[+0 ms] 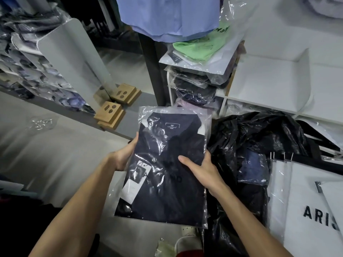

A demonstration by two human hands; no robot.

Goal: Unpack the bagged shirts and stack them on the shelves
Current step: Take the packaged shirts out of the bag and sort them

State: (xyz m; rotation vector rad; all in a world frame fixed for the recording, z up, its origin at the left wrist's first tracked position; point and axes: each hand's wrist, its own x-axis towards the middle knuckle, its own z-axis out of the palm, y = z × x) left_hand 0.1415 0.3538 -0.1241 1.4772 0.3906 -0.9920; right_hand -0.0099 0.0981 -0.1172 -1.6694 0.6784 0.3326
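Before white shelves point(269, 84), left hand point(123, 156) and right hand point(202, 168) hold bagged navy shirt point(167, 173).

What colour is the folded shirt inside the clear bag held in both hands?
Dark navy; the bagged shirt shows best in the head view, held by the left hand and right hand.

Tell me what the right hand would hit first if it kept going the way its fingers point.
The right hand already lies on the bagged navy shirt; sliding on up and left across it, it would probably meet the left hand, though depth is unclear.

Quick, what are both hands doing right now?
Left hand: holds the left edge of the dark navy shirt in its clear plastic bag.
Right hand: grips its right edge.
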